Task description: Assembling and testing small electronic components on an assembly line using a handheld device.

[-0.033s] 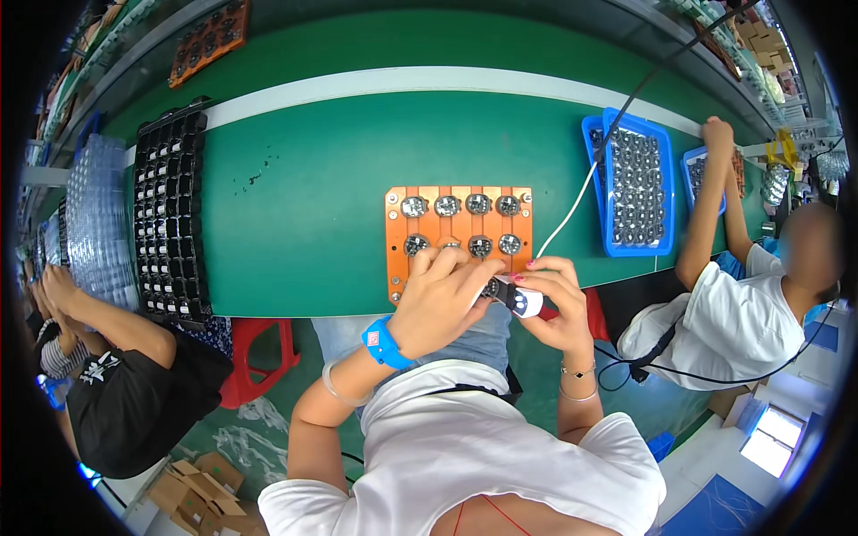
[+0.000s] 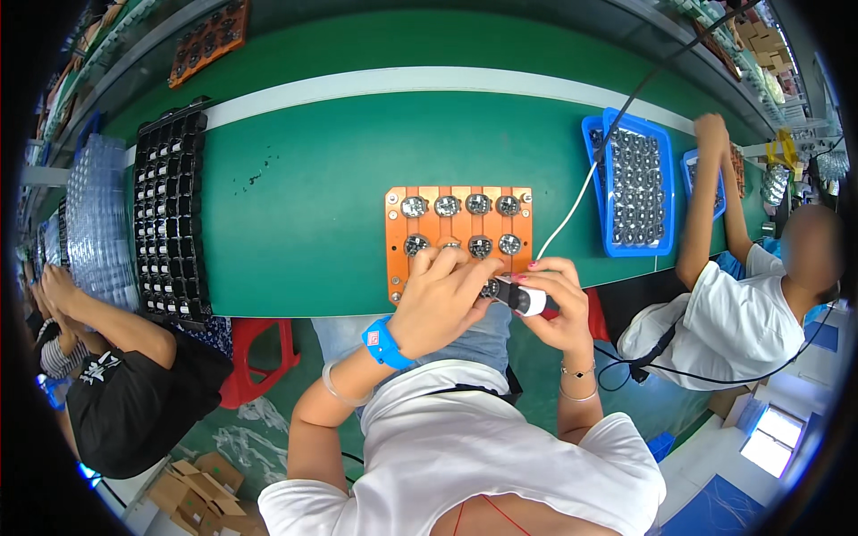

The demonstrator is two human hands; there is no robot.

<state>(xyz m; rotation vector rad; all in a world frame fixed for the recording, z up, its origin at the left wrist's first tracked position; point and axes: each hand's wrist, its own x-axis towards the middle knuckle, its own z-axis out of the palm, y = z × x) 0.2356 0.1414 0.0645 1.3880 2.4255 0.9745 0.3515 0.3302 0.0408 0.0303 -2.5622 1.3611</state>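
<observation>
An orange fixture plate (image 2: 434,266) lies at the near edge of the green table, with rows of round metallic-and-black parts (image 2: 480,205) seated in it. My left hand (image 2: 444,299) is curled over its near side. Thumb and forefinger close about a small round dark part (image 2: 490,288); whether it sits in the plate is hidden. My right hand (image 2: 563,308) grips a short white-and-black handheld tool (image 2: 534,302), its dark end up against that part. The exact kind of tool does not show. A white cable (image 2: 572,207) runs down close to the right fingertips.
Stacked blue trays (image 2: 668,192) of round parts stand at right. A black compartment tray (image 2: 170,219) and clear plastic trays (image 2: 98,214) stand at left. Co-workers sit on both sides, one in a white shirt (image 2: 733,322), another in black (image 2: 134,402). A red stool (image 2: 259,366) is at left.
The tool in my right hand has turned slightly, its white end shifting a little to the right. My left hand stays in place. The right-hand co-worker's raised hand has moved slightly left.
</observation>
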